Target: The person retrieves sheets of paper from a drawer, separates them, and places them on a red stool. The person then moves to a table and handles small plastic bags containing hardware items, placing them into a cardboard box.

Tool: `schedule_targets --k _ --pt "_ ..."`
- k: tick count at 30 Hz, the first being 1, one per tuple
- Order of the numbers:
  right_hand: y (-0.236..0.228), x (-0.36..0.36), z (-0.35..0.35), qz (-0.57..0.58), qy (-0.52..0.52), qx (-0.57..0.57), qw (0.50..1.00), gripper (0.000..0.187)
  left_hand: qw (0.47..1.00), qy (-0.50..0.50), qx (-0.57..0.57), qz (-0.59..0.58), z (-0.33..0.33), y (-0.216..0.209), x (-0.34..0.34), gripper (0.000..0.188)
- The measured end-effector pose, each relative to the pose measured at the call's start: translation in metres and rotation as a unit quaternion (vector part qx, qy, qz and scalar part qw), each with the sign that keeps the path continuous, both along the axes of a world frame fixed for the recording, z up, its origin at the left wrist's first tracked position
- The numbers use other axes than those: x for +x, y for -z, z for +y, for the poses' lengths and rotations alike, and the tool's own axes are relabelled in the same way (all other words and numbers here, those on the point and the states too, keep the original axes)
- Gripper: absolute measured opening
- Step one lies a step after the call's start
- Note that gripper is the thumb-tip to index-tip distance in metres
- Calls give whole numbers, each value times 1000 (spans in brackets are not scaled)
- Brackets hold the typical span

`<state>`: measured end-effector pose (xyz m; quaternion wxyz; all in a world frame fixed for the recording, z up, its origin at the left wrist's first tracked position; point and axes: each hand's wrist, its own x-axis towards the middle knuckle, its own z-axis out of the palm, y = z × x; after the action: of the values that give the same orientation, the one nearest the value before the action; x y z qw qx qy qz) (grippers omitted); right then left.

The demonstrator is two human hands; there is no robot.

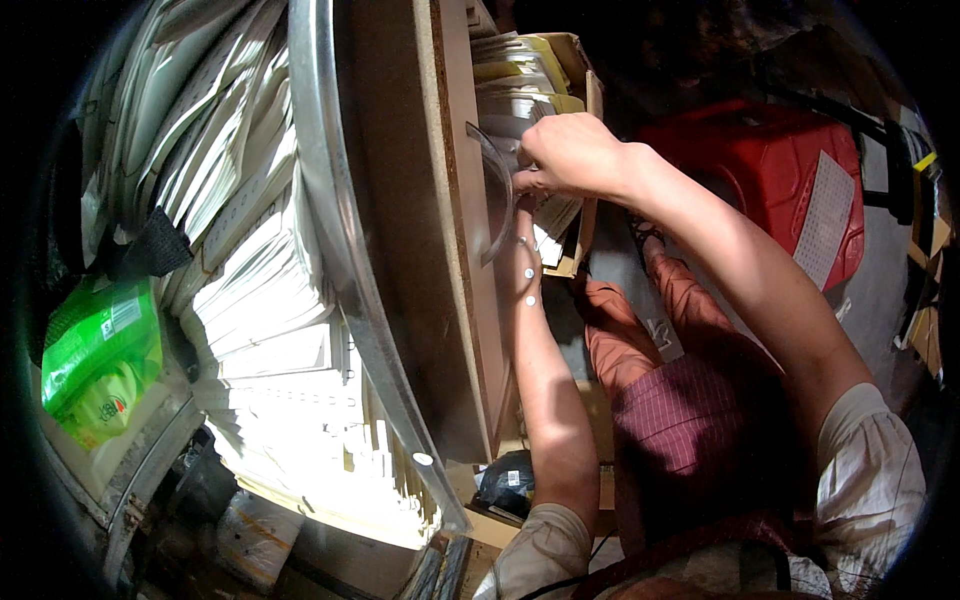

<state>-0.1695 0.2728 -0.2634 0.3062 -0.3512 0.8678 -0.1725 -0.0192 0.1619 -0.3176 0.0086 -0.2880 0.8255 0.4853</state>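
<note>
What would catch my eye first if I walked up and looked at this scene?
Probably the bright sunlit stacks of white paper sheets at left, behind a metal rail. Next, the right hand and left hand meeting at a cardboard box of papers near top centre. A red plastic stool stands at right.

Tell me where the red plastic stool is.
In the head view, the red plastic stool sits upper right on the floor, just beyond the right forearm and right of the cardboard box of papers.
</note>
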Motion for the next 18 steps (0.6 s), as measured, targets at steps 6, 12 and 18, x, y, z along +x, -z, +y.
schedule_targets --k 6,12,18 --pt "5 -11 -6 -20 29 -24 999 30 999 -42 5 -31 3 8 3 53" --pt "16 -1 1 54 58 -79 994 18 999 -40 29 -3 8 -6 -2 58" --pt "20 9 -3 85 66 -70 992 17 990 -57 117 46 6 3 2 57"
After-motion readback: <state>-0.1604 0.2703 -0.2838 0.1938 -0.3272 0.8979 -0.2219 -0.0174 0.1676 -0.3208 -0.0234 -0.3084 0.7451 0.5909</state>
